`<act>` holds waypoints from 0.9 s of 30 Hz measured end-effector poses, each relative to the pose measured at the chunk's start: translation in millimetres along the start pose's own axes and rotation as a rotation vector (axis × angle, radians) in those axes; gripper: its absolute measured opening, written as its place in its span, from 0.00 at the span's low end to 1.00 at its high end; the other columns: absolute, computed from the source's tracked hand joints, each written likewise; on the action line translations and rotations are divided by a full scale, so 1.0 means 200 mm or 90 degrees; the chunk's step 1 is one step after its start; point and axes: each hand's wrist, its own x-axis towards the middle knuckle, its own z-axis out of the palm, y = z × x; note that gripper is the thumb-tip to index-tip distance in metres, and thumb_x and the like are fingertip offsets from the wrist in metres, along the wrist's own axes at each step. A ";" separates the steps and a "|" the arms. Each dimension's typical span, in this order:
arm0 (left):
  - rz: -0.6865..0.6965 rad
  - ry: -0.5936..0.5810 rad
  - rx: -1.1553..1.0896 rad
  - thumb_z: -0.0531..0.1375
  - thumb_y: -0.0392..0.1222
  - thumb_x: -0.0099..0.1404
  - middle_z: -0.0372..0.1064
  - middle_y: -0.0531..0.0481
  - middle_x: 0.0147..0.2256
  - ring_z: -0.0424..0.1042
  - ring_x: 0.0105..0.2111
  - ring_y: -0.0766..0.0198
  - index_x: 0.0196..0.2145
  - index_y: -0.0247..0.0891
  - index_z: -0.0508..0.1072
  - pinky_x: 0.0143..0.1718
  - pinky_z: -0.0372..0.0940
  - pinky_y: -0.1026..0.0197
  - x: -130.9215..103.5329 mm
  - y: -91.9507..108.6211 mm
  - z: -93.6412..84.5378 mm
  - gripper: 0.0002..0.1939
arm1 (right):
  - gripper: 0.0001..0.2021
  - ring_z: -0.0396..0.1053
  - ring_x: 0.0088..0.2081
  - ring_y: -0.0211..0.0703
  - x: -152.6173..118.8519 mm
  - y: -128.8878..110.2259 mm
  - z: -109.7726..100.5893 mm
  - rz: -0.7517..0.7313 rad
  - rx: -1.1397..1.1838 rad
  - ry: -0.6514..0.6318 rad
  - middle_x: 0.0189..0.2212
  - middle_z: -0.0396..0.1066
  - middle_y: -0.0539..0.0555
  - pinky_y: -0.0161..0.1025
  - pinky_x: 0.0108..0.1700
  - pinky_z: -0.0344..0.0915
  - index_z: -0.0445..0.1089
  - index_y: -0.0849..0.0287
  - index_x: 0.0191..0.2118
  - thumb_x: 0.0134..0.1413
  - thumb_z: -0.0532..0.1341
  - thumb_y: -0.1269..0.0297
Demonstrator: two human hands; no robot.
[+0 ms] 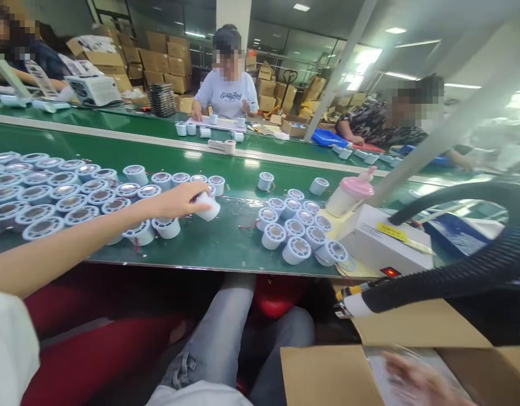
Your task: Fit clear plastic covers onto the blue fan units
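My left hand (184, 198) reaches over the green work surface, fingers wrapped round a white cup-shaped housing (209, 208). That housing is tilted, its smooth side towards me. To its left stand many similar pale housings (82, 214) in close rows, with round slotted tops and some thin red wires. A smaller cluster of the same housings (294, 228) stands to the right. Low at the right, my right hand (421, 375) is over an open cardboard box (327, 375) with clear plastic in it. Motion smears its fingers, so its grip cannot be made out.
A white device (387, 239) with a lit red switch stands at the right, beside a pink-lidded container (348, 194). A thick black hose (446, 276) arches above the box. Across the green belt (238, 169), a person (228, 90) in a light shirt works with similar parts.
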 end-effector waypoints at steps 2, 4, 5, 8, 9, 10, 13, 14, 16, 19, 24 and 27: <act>-0.076 -0.025 -0.175 0.37 0.64 0.65 0.67 0.39 0.37 0.64 0.32 0.60 0.49 0.28 0.63 0.30 0.61 0.61 -0.05 0.11 0.13 0.36 | 0.28 0.65 0.53 0.52 -0.03 -0.05 -0.02 -0.016 -0.004 0.015 0.52 0.63 0.58 0.44 0.52 0.72 0.66 0.47 0.54 0.46 0.69 0.51; -0.164 -0.159 -0.365 0.34 0.63 0.64 0.66 0.40 0.29 0.62 0.23 0.63 0.43 0.27 0.64 0.21 0.57 0.63 -0.10 0.21 0.31 0.36 | 0.29 0.65 0.53 0.53 -0.07 -0.10 -0.02 -0.032 -0.013 0.027 0.53 0.62 0.57 0.45 0.51 0.73 0.65 0.45 0.55 0.45 0.69 0.52; -0.239 -0.228 -0.496 0.39 0.63 0.63 0.65 0.41 0.27 0.62 0.21 0.64 0.41 0.29 0.63 0.19 0.55 0.65 -0.12 0.25 0.41 0.32 | 0.30 0.65 0.53 0.54 -0.10 -0.12 -0.02 -0.037 -0.021 0.034 0.53 0.62 0.57 0.46 0.51 0.73 0.64 0.44 0.56 0.45 0.69 0.53; -0.292 -0.425 -0.664 0.52 0.57 0.59 0.62 0.47 0.27 0.62 0.21 0.65 0.40 0.34 0.63 0.15 0.52 0.69 -0.16 0.35 0.67 0.22 | 0.32 0.65 0.52 0.55 -0.18 -0.17 -0.01 -0.047 -0.060 0.060 0.55 0.59 0.57 0.48 0.50 0.74 0.59 0.40 0.58 0.47 0.68 0.55; -0.247 -0.473 -0.633 0.53 0.56 0.59 0.61 0.49 0.27 0.61 0.21 0.66 0.39 0.34 0.64 0.14 0.51 0.69 -0.17 0.38 0.73 0.21 | 0.32 0.64 0.52 0.55 -0.21 -0.18 0.00 -0.049 -0.079 0.068 0.56 0.57 0.57 0.50 0.50 0.74 0.57 0.39 0.59 0.48 0.67 0.56; -0.192 -0.503 -0.576 0.53 0.55 0.61 0.60 0.49 0.27 0.59 0.21 0.68 0.39 0.34 0.65 0.14 0.49 0.70 -0.17 0.40 0.78 0.20 | 0.33 0.64 0.52 0.56 -0.22 -0.18 0.00 -0.050 -0.100 0.074 0.57 0.56 0.57 0.52 0.49 0.75 0.54 0.37 0.60 0.50 0.66 0.57; 0.022 -0.481 -0.350 0.51 0.48 0.64 0.63 0.48 0.32 0.62 0.28 0.67 0.39 0.34 0.71 0.26 0.60 0.67 -0.18 0.47 0.85 0.16 | 0.34 0.64 0.51 0.58 -0.23 -0.18 0.01 -0.024 -0.147 0.053 0.60 0.52 0.58 0.57 0.45 0.75 0.51 0.37 0.62 0.51 0.65 0.59; 0.082 -0.443 -0.287 0.50 0.46 0.65 0.64 0.47 0.35 0.64 0.33 0.65 0.40 0.35 0.72 0.34 0.62 0.65 -0.19 0.48 0.85 0.15 | 0.33 0.64 0.50 0.58 -0.23 -0.18 0.01 -0.004 -0.148 0.036 0.60 0.51 0.58 0.58 0.45 0.75 0.54 0.38 0.61 0.50 0.65 0.60; 0.169 -0.368 -0.195 0.50 0.44 0.66 0.64 0.46 0.41 0.65 0.41 0.62 0.40 0.36 0.73 0.45 0.59 0.62 -0.20 0.51 0.86 0.15 | 0.28 0.64 0.51 0.58 -0.21 -0.17 0.01 0.046 -0.123 0.000 0.61 0.51 0.55 0.58 0.46 0.75 0.62 0.41 0.55 0.48 0.67 0.63; 0.196 -0.314 -0.125 0.50 0.44 0.67 0.63 0.47 0.43 0.65 0.40 0.62 0.41 0.38 0.73 0.45 0.58 0.61 -0.22 0.53 0.87 0.14 | 0.19 0.62 0.53 0.54 -0.21 -0.16 -0.01 0.121 -0.012 -0.042 0.58 0.57 0.51 0.56 0.51 0.72 0.72 0.46 0.42 0.43 0.70 0.73; 0.212 -0.225 -0.226 0.58 0.45 0.62 0.64 0.47 0.42 0.64 0.41 0.63 0.45 0.37 0.70 0.45 0.58 0.62 -0.24 0.49 0.92 0.15 | 0.11 0.62 0.52 0.44 -0.22 -0.17 -0.05 0.194 0.303 -0.015 0.49 0.61 0.52 0.45 0.59 0.62 0.72 0.57 0.28 0.39 0.74 0.73; 0.196 -0.184 -0.300 0.66 0.53 0.53 0.63 0.46 0.43 0.64 0.41 0.62 0.49 0.38 0.70 0.44 0.60 0.62 -0.24 0.45 0.95 0.28 | 0.08 0.63 0.47 0.41 -0.22 -0.17 -0.08 0.210 0.427 0.015 0.45 0.61 0.53 0.36 0.50 0.63 0.72 0.57 0.28 0.53 0.63 0.59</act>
